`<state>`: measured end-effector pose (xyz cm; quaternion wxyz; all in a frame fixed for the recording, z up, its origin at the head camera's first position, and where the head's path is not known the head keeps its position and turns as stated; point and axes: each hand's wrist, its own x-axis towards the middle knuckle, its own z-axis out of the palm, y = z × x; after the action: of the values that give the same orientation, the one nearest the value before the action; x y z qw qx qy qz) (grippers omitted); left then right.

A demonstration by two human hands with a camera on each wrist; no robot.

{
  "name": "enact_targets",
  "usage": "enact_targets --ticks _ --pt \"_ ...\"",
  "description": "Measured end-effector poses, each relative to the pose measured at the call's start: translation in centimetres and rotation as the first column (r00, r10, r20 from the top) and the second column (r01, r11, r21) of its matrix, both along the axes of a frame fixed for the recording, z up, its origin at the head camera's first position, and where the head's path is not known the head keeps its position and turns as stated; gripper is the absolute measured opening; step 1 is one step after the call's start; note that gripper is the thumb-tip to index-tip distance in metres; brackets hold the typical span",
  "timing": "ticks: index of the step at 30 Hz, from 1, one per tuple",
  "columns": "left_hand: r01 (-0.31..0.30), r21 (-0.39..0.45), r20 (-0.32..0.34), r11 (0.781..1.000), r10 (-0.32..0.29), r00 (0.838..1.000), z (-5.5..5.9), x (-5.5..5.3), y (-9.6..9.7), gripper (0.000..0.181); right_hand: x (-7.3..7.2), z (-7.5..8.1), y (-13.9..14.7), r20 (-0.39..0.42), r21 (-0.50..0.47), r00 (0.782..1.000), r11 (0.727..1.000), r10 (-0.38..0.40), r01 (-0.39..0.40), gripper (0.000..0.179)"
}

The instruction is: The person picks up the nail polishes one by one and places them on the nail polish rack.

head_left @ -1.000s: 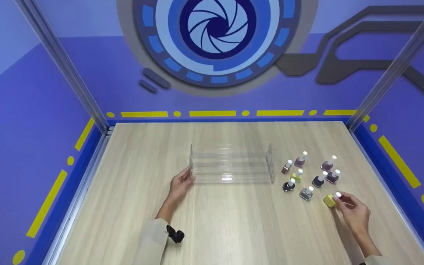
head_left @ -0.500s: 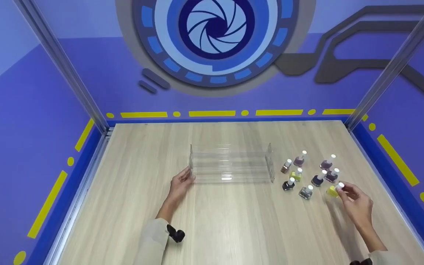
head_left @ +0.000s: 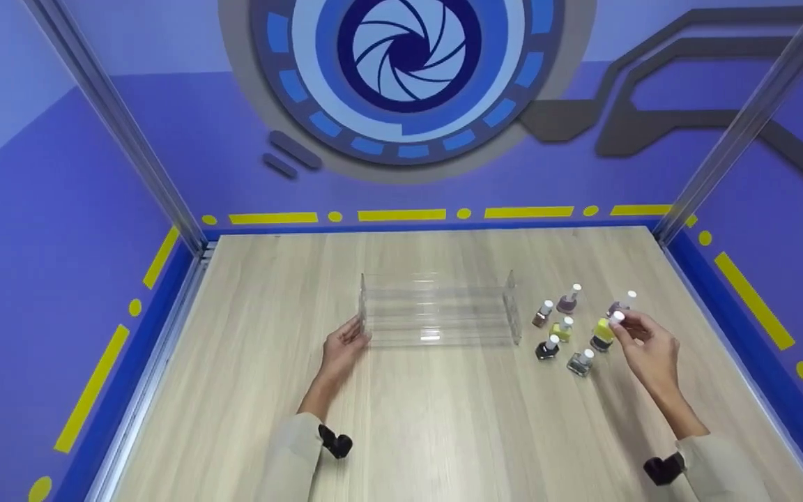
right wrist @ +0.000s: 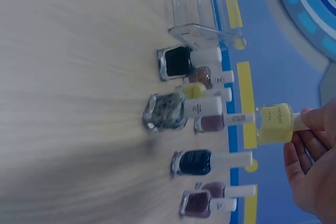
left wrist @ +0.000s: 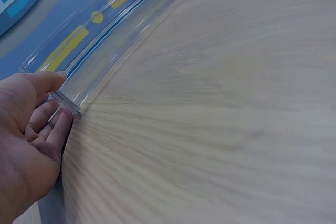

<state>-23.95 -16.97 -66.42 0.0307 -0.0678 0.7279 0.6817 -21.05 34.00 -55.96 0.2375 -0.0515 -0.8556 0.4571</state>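
The left hand (head_left: 341,351) grips the left end of a clear acrylic rack (head_left: 436,341), thumb over its edge and fingers against it in the left wrist view. With the right hand (head_left: 652,354), the person pinches the white cap of a yellow nail polish bottle (right wrist: 275,124). That bottle is raised above the table, over a dark blue nail polish bottle (right wrist: 194,162). Beside it stand a glittery grey bottle (head_left: 580,364), a black bottle (head_left: 547,350) and a second yellow bottle (head_left: 562,330). The right hand hides part of the group in the head view.
A brown bottle (head_left: 542,315) and a purple bottle (head_left: 569,301) stand close to the rack's right end. Two more purplish bottles show low in the right wrist view. The wooden table (head_left: 443,432) is bordered by blue walls (head_left: 373,188) and metal posts.
The right hand has lifted the yellow nail polish bottle off the table and carried it away from the person, then leftward over the other bottles. The left hand and rack have stayed put.
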Motion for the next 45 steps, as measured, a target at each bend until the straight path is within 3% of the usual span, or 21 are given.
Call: enact_targets --ticks 6,13,21,30,38,45 --pt "-0.012 -0.03 -0.01 0.999 0.012 1.0 0.5 0.0 0.0 0.056 -2.0 0.7 -2.4 -0.009 -0.053 0.998 0.997 0.055 -0.056 0.021" --pt "-0.006 -0.049 -0.006 0.999 0.005 1.0 0.3 0.2 0.0 0.055 -4.2 1.2 -5.2 0.054 -0.023 0.992 0.994 0.112 -0.111 0.024" --pt "-0.002 -0.045 -0.025 0.999 0.001 1.0 0.0 0.0 0.0 0.055 -6.4 2.0 -8.1 0.058 -0.118 0.957 0.954 0.283 -0.275 0.026" --pt "0.014 -0.028 -0.05 1.0 -0.016 0.999 -0.2 0.3 -0.1 0.057 -8.9 2.3 -11.2 0.055 -0.038 0.945 0.946 0.322 -0.321 0.024" --pt "-0.008 -0.046 -0.03 0.999 0.006 1.0 0.0 0.5 -0.2 0.056 -11.4 2.1 -14.7 0.048 -0.094 0.931 0.929 0.363 -0.357 0.023" --pt "0.023 -0.031 -0.031 0.999 -0.024 0.999 0.3 0.5 -0.2 0.055 -12.5 2.8 -17.9 0.062 -0.083 0.916 0.917 0.396 -0.391 0.022"
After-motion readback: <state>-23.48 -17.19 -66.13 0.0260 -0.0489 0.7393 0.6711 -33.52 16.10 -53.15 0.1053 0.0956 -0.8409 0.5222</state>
